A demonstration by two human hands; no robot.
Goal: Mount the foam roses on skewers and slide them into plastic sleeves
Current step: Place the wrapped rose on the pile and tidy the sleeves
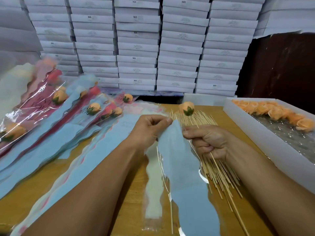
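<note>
An orange foam rose point(187, 108) with a green calyx sits on a thin skewer point(226, 188) that runs through my right hand point(207, 141). My right hand grips that skewer, and its thumb and forefinger also pinch the right edge of a blue plastic sleeve point(184, 171). My left hand point(150, 127) pinches the sleeve's top edge from the left. The sleeve hangs down between my forearms towards the camera. The rose stands above the sleeve's mouth, outside it.
Loose skewers point(211, 160) lie on the wooden table point(129, 189) under my right hand. A white tray point(265, 133) of orange roses stands at the right. Empty sleeves point(71, 150) and sleeved roses point(56, 106) lie at the left. White boxes point(138, 48) are stacked behind.
</note>
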